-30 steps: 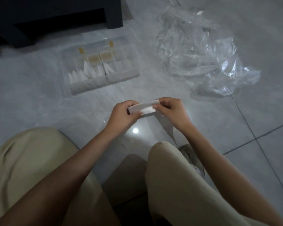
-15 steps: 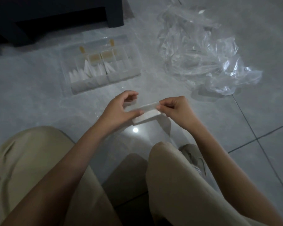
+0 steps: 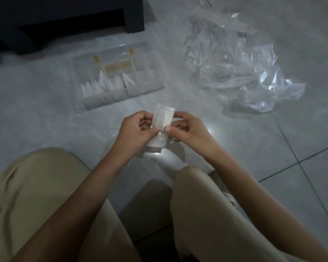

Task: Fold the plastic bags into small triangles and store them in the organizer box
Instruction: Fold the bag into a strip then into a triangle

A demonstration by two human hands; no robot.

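Organizer box sits on the tiled floor, left of centre. White folded triangles stand in its left compartments. Nearer the person, the left hand pinches the left edge of a folded plastic bag strip, fingers curled onto it. The strip is held above the floor, roughly upright, between both hands. The right hand pinches its right edge, fingers curled. A pile of loose clear bags lies on the floor at right, apart from the box.

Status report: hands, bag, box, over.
Held upright, strip pinched by left hand and right hand. Ahead, box holds triangles. Nothing between hands and box.
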